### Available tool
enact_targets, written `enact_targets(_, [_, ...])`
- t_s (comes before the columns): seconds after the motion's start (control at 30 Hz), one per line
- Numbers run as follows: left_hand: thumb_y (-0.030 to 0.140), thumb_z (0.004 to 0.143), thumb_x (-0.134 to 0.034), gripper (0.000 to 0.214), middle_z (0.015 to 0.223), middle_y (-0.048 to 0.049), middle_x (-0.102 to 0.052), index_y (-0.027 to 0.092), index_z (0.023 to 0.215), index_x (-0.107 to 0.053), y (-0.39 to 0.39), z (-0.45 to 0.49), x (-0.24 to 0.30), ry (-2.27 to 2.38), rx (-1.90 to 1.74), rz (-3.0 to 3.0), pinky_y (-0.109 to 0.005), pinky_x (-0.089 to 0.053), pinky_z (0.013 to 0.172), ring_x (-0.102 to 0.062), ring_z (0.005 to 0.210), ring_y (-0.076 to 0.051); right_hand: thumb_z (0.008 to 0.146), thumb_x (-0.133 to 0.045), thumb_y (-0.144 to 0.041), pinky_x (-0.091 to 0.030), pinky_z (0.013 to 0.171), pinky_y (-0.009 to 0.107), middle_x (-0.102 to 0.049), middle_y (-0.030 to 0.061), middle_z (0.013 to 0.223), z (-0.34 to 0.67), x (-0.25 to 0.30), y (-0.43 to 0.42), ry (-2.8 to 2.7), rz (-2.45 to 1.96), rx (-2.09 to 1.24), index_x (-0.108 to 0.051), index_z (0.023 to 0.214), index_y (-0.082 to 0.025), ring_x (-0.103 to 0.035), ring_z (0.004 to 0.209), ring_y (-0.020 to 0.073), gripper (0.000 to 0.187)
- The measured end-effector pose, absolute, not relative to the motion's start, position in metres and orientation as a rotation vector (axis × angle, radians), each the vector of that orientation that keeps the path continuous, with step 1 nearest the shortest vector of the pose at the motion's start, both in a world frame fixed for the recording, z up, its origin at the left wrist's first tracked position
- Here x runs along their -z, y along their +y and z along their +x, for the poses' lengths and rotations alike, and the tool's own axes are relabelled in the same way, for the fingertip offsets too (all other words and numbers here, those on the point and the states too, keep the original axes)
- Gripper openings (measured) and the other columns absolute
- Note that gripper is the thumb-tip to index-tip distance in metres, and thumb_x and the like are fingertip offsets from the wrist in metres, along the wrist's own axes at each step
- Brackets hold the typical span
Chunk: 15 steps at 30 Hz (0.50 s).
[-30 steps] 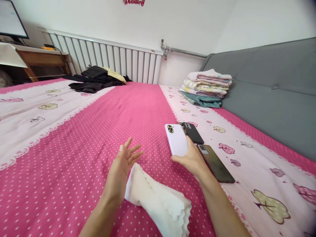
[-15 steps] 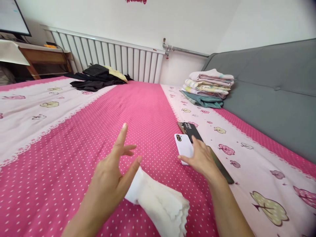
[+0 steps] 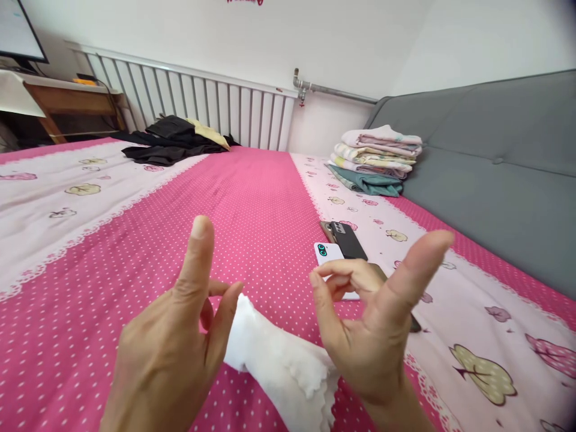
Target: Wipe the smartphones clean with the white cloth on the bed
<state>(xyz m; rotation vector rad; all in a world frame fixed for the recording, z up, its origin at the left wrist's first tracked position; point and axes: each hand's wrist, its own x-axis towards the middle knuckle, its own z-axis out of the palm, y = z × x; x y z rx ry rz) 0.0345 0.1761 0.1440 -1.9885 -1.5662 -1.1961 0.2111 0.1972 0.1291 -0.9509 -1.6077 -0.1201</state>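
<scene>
1. Nearest me, the left hand [image 3: 175, 342] and right hand [image 3: 369, 327] hung raised over the bed [image 3: 270, 192], both empty. Each had one digit sticking up and the rest loosely curled, pinching nothing.
2. Between the wrists, at 6 o'clock, a folded white cloth [image 3: 283, 366] lay flat on the sheet, touching neither hand.
3. At 12 o'clock from the right hand, the white phone [image 3: 330, 253] lay back-up, partly hidden by the fingers. A black phone [image 3: 347, 240] overlapped its far edge, and a third phone [image 3: 413, 325] peeked out at 3 o'clock. They were lined along the sheet's pale border, probably set face-down to spare the screens.
4. At 1 o'clock, a folded stack [image 3: 378, 159] sat against the grey headboard [image 3: 495, 168], seemingly kept clear of the middle.
5. At 11 o'clock, dark clothes [image 3: 171, 141] lay loose by the radiator [image 3: 202, 102].
</scene>
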Motion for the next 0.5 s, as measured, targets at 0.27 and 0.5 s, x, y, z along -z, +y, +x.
enact_targets(0.27, [0.031,0.091,-0.051,0.08,0.073,0.0041,-0.066,0.036,0.148,0.004,0.1763,0.0326,-0.1432,-1.589,1.167,-2.051,-0.024,-0.044,0.053,-0.057,0.053,-0.015,0.086,-0.051,-0.008,-0.054,0.058,0.027,-0.059,-0.002,0.087,0.2087,-0.1292,0.1935,-1.587,-0.958,0.054,0.013,0.147,-0.038,-0.056,0.066,0.0127,0.094])
enact_targets(0.5, [0.031,0.092,-0.051,0.079,0.077,0.0041,-0.068,0.037,0.148,0.005,0.1739,0.0368,-0.1455,-1.652,1.169,-2.028,-0.024,-0.044,0.056,-0.058,0.055,-0.016,0.087,-0.05,-0.011,-0.053,0.057,0.027,-0.061,0.0006,0.093,0.2082,-0.1355,0.1901,-1.552,-0.992,0.064,0.014,0.147,-0.036,-0.058,0.067,0.0135,0.091])
